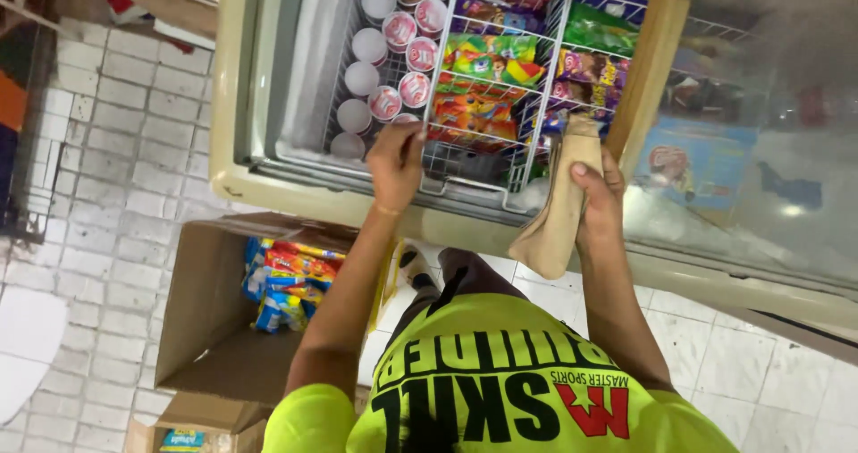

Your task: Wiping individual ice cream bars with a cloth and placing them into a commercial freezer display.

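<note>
Hands worked at the near edge of an open chest freezer (pixel 234 176), seen from above over a bright yellow-green shirt (pixel 500 390); the left hand (pixel 396 163) rested on the front rim of a white wire basket (pixel 487 163), its fingers curled down over the wire so that they seemed to grip it, though how tightly could not be told; the right hand (pixel 597 198) was closed around a tan cloth (pixel 559 207), thumb on top, the cloth hanging from the freezer's edge down towards the shirt

The basket hung inside the freezer, against its front wall, and was divided into compartments: pink-lidded cups (pixel 398 55) to the left, bright wrapped ice lollies (pixel 487 78) in the middle and right; it looked stiff and light in itself but probably heavy when loaded (and likely cold and slick with frost), so the rim wire at the front would be the sound place to hold it; the cloth looked soft and limp, easy to bunch anywhere along its length

Beside the freezer, on the pale tiled floor (pixel 116 176), stood an open cardboard box (pixel 210 328) with more coloured packets (pixel 290 283) in it; the sliding glass lid (pixel 760 140) covered the freezer's right part
</note>
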